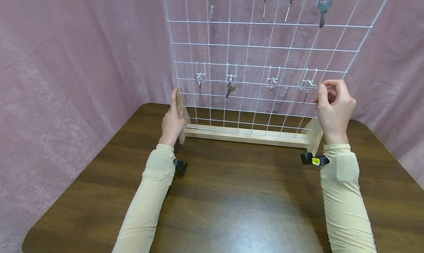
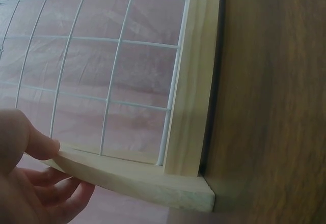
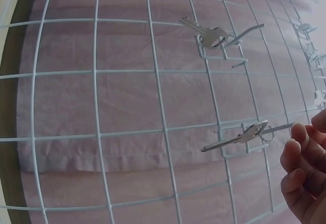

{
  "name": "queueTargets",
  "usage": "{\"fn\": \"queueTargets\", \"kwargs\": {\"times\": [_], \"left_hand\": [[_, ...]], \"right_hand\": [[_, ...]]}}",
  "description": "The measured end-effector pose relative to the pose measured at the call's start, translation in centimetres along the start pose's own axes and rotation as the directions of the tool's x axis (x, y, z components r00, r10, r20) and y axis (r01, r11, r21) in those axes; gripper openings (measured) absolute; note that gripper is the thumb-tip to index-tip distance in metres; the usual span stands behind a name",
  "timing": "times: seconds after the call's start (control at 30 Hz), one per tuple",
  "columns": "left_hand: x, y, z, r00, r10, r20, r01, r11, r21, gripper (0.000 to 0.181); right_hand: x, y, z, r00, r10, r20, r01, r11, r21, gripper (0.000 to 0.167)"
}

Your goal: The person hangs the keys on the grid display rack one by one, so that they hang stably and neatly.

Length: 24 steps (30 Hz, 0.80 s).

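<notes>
My left hand (image 1: 172, 122) grips the upright wooden side piece (image 2: 127, 180) at the left end of a stand, thumb on one face and fingers on the other. The stand carries a white wire grid (image 1: 245, 46). At its lower right, my right hand (image 1: 336, 107) has thumb and fingertips together at the tip of a white wire hook (image 3: 279, 129). A silver key (image 3: 237, 140) hangs from that hook by a small ring, apart from the fingers. Another silver key (image 3: 211, 36) hangs on the neighbouring hook.
Along the lower row hangs a brownish key (image 1: 230, 88), with more keys on hooks beside it. Higher up are several keys, among them a bluish key (image 1: 324, 8). A wooden base bar (image 1: 245, 136) rests on the brown table (image 1: 232, 194). Pink curtains (image 1: 82, 61) surround it.
</notes>
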State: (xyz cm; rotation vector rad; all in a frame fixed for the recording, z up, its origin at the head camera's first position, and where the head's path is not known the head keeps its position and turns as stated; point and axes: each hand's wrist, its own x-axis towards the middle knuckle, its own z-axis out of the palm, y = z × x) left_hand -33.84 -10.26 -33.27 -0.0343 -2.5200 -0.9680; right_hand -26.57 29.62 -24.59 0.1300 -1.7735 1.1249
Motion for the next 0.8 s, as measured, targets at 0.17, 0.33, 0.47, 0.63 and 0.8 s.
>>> {"fn": "queueTargets", "kwargs": {"times": [0.17,0.33,0.47,0.63,0.8], "left_hand": [[-0.2,0.0,0.0,1.0,0.001,-0.028,-0.003,0.999,-0.052,0.083],[-0.3,0.2,-0.6,0.956,0.07,-0.285,-0.098,0.992,-0.082,0.06],[-0.2,0.7,-1.2,0.889,0.163,-0.428,-0.211,0.975,-0.066,0.044],[-0.5,1.4,-1.5,0.895,0.246,-0.371,-0.282,0.958,-0.045,0.037],[-1.2,2.1,-1.9,0.941,0.27,-0.204,-0.269,0.963,0.033,0.024]], "right_hand": [[-0.3,0.0,0.2,0.998,-0.058,0.01,0.058,0.998,-0.007,0.013],[-1.0,-0.9,1.1,0.981,-0.173,0.088,0.174,0.985,-0.008,0.023],[-1.6,-2.0,1.8,0.934,-0.27,0.233,0.287,0.957,-0.046,0.021],[-2.3,-2.6,2.4,0.822,-0.201,0.532,0.326,0.933,-0.152,0.016],[-3.1,-1.9,2.9,0.671,0.012,0.741,0.271,0.927,-0.26,0.019]]}}
